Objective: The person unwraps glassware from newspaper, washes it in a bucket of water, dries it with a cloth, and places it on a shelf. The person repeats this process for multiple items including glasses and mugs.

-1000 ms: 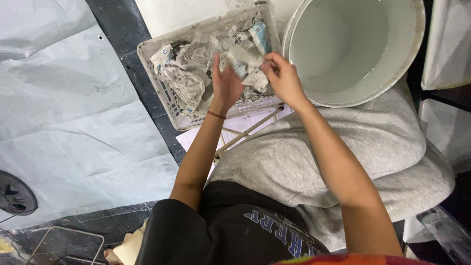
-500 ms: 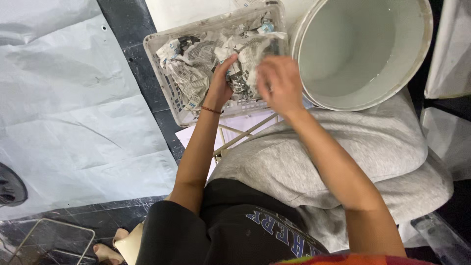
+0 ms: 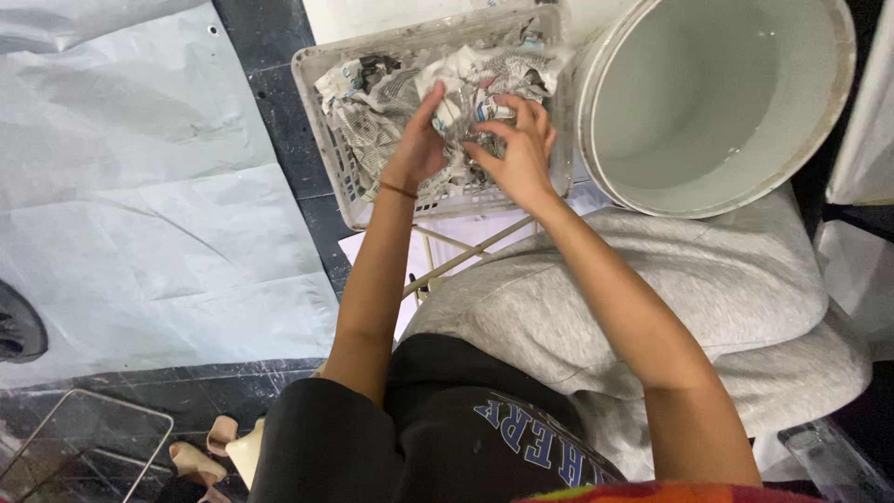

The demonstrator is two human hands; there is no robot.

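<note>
Head view: both hands work in one white plastic basket [image 3: 328,121] heaped with crumpled newspaper [image 3: 372,112]. The left hand [image 3: 416,149] and right hand [image 3: 517,154] pinch one wad [image 3: 461,93] near the basket's right edge, fingers curled around it. One grey bucket [image 3: 819,121] stands just beside it.

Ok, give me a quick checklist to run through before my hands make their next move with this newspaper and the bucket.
1. Both hands on paper: ok. Left hand and right hand pinch a crumpled newspaper piece above the basket.
2. Grip firm: cannot tell, fingers partly hide the paper.
3. Basket stocked: ok, full of crumpled newspaper.
4. Bucket within reach: ok, right beside the basket, mouth open.
5. Bucket contents: cannot tell; only a pale grey inside shows.
6. Floor covered: ok, a grey sheet lies left of the basket.
</note>
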